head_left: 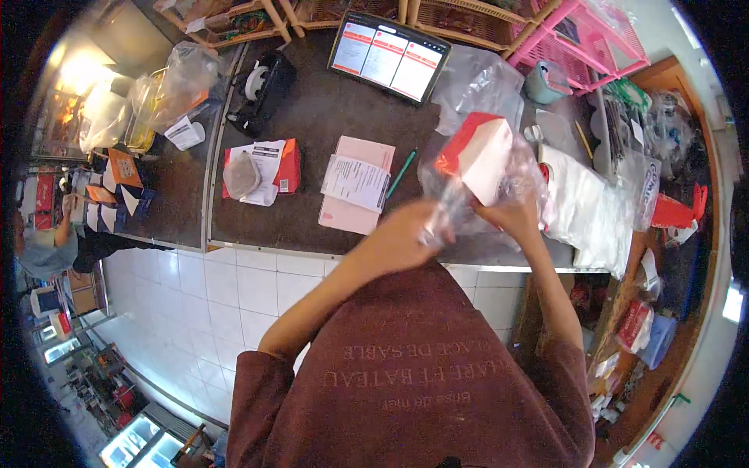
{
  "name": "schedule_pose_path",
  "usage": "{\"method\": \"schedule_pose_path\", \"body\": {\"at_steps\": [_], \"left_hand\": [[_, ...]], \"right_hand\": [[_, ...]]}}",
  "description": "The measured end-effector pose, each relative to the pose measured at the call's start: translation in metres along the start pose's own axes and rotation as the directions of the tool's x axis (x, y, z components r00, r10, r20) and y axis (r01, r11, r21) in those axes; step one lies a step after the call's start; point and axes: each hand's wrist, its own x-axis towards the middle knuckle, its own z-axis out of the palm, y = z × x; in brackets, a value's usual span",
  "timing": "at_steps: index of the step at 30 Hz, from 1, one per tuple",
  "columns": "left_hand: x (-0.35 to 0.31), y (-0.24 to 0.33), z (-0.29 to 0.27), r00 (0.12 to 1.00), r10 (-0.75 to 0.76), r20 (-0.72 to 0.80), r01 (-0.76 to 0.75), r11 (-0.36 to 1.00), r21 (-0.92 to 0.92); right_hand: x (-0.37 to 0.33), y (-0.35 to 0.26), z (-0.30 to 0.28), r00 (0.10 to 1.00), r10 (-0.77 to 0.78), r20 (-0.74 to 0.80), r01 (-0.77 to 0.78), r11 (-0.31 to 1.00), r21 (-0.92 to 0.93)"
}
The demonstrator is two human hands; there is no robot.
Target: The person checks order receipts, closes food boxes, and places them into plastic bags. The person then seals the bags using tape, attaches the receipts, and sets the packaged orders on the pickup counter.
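Observation:
A red and white box (485,160) sits tilted inside a clear plastic bag (524,173) over the right part of the dark counter. My left hand (421,222) is closed around the bag's gathered plastic at the left of the box; it is slightly smeared by motion. My right hand (515,212) grips the bag at the box's lower right, with its thumb near the box's bottom corner. Some of its fingers are hidden behind the plastic. To the left lie a pink pad (355,214) with a printed slip (355,181) on it, and a green pencil (401,173).
A tablet (388,56) stands at the back. Further left are a black tape dispenser (261,90) and a red box (289,166) under papers. White plastic bags (593,210) lie stacked at right, near a pale cup (548,82) and pink basket (581,43). Another person (51,249) is at far left.

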Motion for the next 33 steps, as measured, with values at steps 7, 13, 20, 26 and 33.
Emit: {"method": "schedule_pose_path", "body": {"at_steps": [7,13,20,26,33], "left_hand": [[0.039,0.013,-0.055,0.959,-0.258,-0.118,0.147,0.809,-0.57],[0.029,0.036,-0.03,0.993,0.006,0.12,0.046,0.904,-0.426],[0.052,0.028,0.018,0.917,0.399,0.013,-0.398,0.917,-0.03],[0.051,0.055,0.02,0.922,0.384,0.057,-0.346,0.879,-0.328],[0.034,0.059,0.041,0.804,0.571,0.163,-0.569,0.82,-0.064]], "right_hand": [[-0.001,-0.034,0.007,0.998,-0.067,-0.023,0.062,0.984,-0.169],[0.004,-0.025,0.046,0.974,-0.221,-0.056,0.151,0.811,-0.565],[-0.002,-0.037,0.016,0.981,-0.109,0.16,0.162,0.914,-0.371],[-0.003,-0.043,0.012,0.999,-0.013,0.031,0.018,0.985,-0.172],[0.022,0.005,0.016,0.96,-0.008,-0.279,0.016,1.0,0.026]]}}
